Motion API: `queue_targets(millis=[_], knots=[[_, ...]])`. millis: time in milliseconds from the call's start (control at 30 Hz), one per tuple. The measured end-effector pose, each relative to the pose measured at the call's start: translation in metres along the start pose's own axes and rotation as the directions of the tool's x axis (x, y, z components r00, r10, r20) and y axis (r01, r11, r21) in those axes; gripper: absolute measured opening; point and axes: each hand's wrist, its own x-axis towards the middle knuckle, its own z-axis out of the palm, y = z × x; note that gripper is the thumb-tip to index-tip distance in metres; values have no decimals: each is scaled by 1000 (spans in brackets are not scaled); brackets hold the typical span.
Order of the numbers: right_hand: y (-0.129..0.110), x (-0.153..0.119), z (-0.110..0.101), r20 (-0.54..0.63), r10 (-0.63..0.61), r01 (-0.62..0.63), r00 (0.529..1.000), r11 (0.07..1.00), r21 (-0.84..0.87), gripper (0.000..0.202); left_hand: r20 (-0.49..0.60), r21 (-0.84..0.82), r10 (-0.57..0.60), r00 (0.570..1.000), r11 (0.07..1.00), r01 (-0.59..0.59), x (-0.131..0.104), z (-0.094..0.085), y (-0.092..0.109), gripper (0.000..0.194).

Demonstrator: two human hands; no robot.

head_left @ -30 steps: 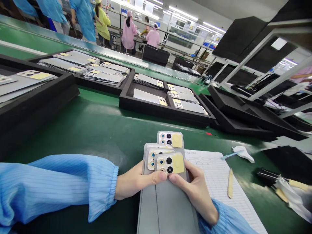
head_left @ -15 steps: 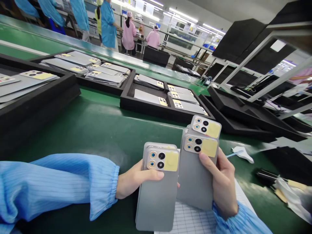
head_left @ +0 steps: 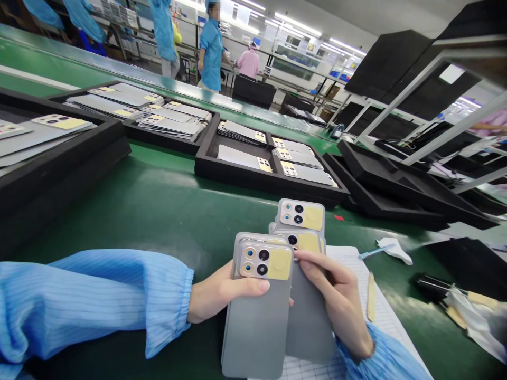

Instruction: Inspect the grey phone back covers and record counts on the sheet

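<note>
Left hand (head_left: 222, 295) gripped a stack of grey plastic phone back covers (head_left: 257, 306); right hand (head_left: 340, 306) gripped a second stack (head_left: 303, 232) touching it. Both sat over the green bench's (head_left: 158, 211) near edge. Open bench lay beyond, up to the black foam tray (head_left: 269, 179).

Left hand (head_left: 216, 295) gripping grey phone covers (head_left: 257, 306), right hand (head_left: 340, 301) holding more covers (head_left: 303, 221)

Bare hands (head_left: 222, 295); blue pinstriped elastic-cuffed sleeves (head_left: 99, 306)

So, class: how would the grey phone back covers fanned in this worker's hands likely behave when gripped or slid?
The grey back covers look thin and flat, so probably light and fairly stiff. Their smooth faces overlap between the left hand and the right hand, so they may slip. The camera windows could scratch.
</note>
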Motion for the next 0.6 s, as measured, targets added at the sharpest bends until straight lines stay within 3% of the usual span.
queue_targets(millis=[167, 400, 533, 600], knots=[[-2, -7, 7, 25, -60, 59, 998, 997, 48, 18, 47, 97, 65, 997, 993, -69, 1, 0, 2, 38], [-5, -6, 14, 120, 8, -25, 993, 990, 140, 34, 171, 255, 33, 985, 964, -76, 6, -3, -2, 40], [-12, -7, 23, 159, 56, -65, 986, 997, 51, 38, 287, 362, 24, 958, 923, -132, 10, 1, -4, 43], [-14, -9, 26, 147, 98, -96, 984, 995, -17, 31, 309, 347, -9, 951, 932, -104, 10, 2, -5, 41]])
